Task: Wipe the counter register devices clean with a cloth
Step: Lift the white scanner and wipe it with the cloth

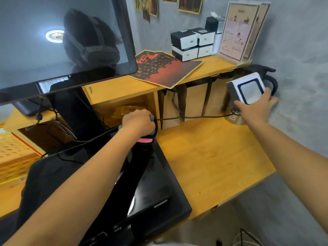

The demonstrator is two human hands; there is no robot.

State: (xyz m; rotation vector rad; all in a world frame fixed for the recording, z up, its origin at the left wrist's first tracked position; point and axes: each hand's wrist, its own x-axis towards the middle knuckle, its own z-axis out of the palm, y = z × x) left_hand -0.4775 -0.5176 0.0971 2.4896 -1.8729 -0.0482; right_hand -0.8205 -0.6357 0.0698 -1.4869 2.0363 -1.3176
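My right hand (257, 108) holds a small white device with a dark-framed screen (248, 88) up off the wooden counter (213, 157), at the right near the wall. My left hand (139, 122) is closed on a black and pink cloth (143, 140) that hangs down over a black register base (156, 190). A black cable (195, 117) runs from beside my left hand across to the right. The large register monitor (58, 41) stands on its black stand at the upper left, its screen dark and reflective.
A steel kettle (234, 103) with a black handle stands behind the white device. On the raised shelf (209, 68) lie a red and black sheet (165, 68), black and white boxes (193, 44) and a menu stand (237, 31). Brown bags stand under the shelf.
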